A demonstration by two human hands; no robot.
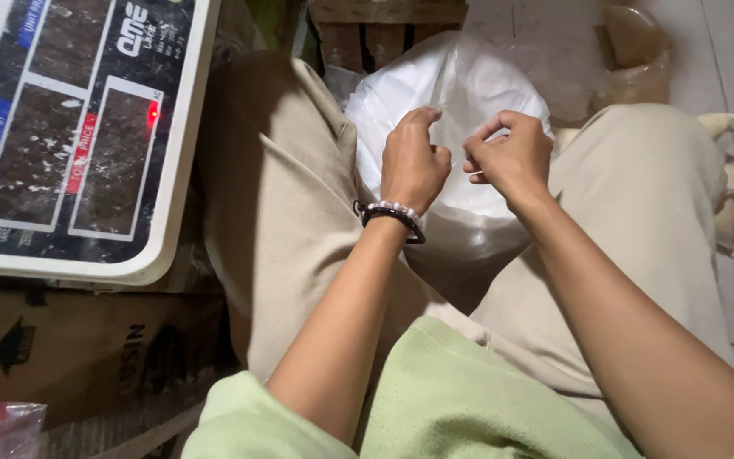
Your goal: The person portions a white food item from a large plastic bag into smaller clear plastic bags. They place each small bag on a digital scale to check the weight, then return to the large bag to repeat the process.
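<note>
White, bulging plastic bag [456, 93] sits between the knees; left hand [412, 166] and right hand [511, 157] each pinch its top.

Weighing scale [70, 144] cut off top-left.

White plastic bag [460, 110]; beige trousers [282, 195]; pale green shirt [460, 408]; black-and-pearl bracelet [394, 214]; white scale [70, 136], red light [153, 112].

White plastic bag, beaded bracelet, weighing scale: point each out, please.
White plastic bag [460, 76]: head view, upper bulging side.
Beaded bracelet [392, 217]: head view, on the left wrist.
Weighing scale [176, 170]: head view, white right rim.
</note>
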